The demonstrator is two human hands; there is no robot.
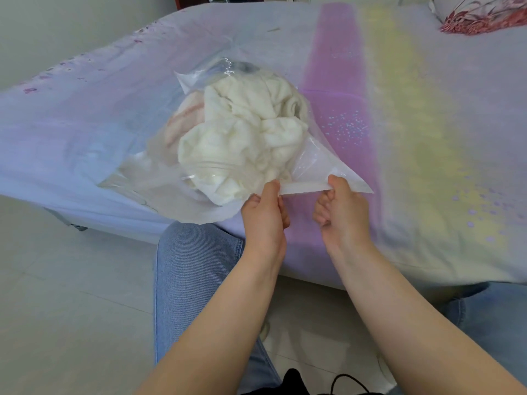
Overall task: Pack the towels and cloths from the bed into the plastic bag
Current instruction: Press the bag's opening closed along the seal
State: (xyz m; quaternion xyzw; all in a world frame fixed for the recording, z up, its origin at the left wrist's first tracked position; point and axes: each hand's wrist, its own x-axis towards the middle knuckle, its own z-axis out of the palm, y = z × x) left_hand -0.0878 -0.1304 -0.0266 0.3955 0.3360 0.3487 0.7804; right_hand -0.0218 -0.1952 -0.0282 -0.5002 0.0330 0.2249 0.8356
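Note:
A clear plastic bag [319, 163] lies on the bed near its front edge, bulging with crumpled white towels [245, 138]. A pale pink cloth [185, 121] shows through the bag's left side. My left hand [263, 215] pinches the bag's open rim at the near side. A short way to the right, my right hand [342, 212] grips the same rim, and the strip of plastic is stretched flat between them. No loose towels are visible on the bed.
The bed [427, 138] wears a lilac sheet with pink and yellow stripes. A red floral pillow [479, 18] lies at the far right corner. My knees in blue jeans [194, 269] press against the bed's front edge, above a pale tiled floor [57, 309].

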